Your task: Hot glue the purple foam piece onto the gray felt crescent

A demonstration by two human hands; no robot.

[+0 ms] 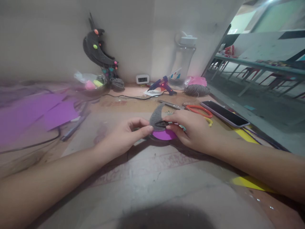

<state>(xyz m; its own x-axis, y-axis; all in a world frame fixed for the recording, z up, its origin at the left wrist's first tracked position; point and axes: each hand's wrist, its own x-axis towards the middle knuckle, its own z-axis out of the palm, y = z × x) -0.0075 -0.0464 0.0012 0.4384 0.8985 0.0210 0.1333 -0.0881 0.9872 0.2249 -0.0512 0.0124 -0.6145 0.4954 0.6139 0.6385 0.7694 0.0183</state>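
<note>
My left hand (126, 135) and my right hand (190, 128) meet over the middle of the wooden table (152, 178). Together they pinch a grey crescent wrapped in yarn (157, 118) that lies on top of a purple paper piece (164, 135). My left thumb and forefinger press the crescent's left edge. The fingers of my right hand are closed on its right tip. Both forearms rest low over the table.
Orange-handled scissors (199, 109) and a black phone (225, 113) lie just right of my hands. A blue glue gun (163, 85), a small clock (142, 78), a water bottle (184, 58), grey yarn (196, 90) and a dark crescent ornament (97, 52) stand at the back. Purple sheets (35, 114) lie left, yellow paper (245, 135) right.
</note>
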